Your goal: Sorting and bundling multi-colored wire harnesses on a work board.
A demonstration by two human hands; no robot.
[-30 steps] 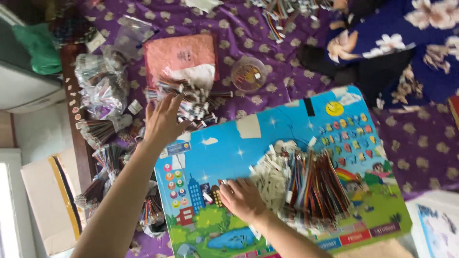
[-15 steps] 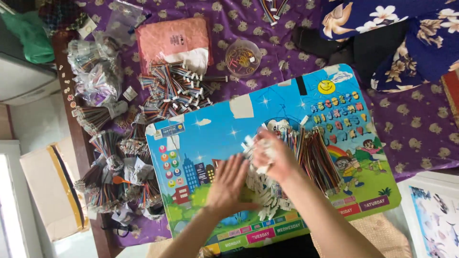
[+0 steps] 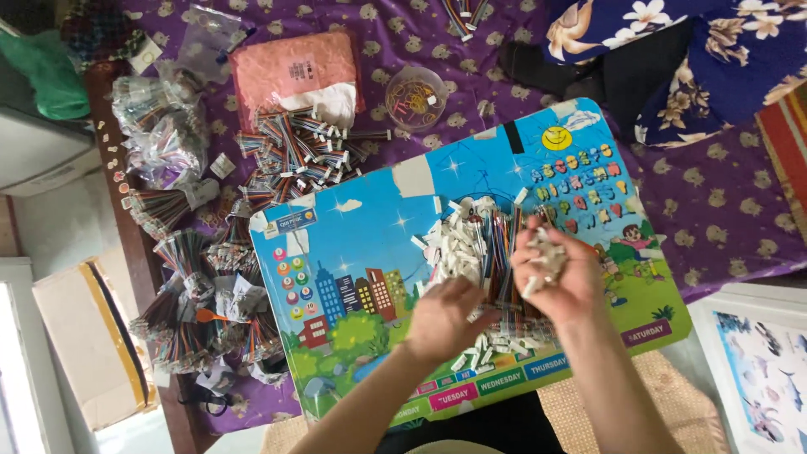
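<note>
Clenching white connectors (image 3: pixel 545 262), right hand (image 3: pixel 561 282); left hand (image 3: pixel 445 318) fingers grasping upright-running wires (image 3: pixel 498 252).

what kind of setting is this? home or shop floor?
Likely a home used for piecework: a purple patterned bedsheet as the work surface, a children's lap board as the table, bundled coloured wire harnesses piled beside it.

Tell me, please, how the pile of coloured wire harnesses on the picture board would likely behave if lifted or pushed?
The wire pile is probably floppy: thin strands lie splayed and bent. It looks light, and its small white connectors are loose-ended, so pieces would likely trail or snag. The board looks smooth, so a push may slide them. The right hand holds a bunch.
</note>
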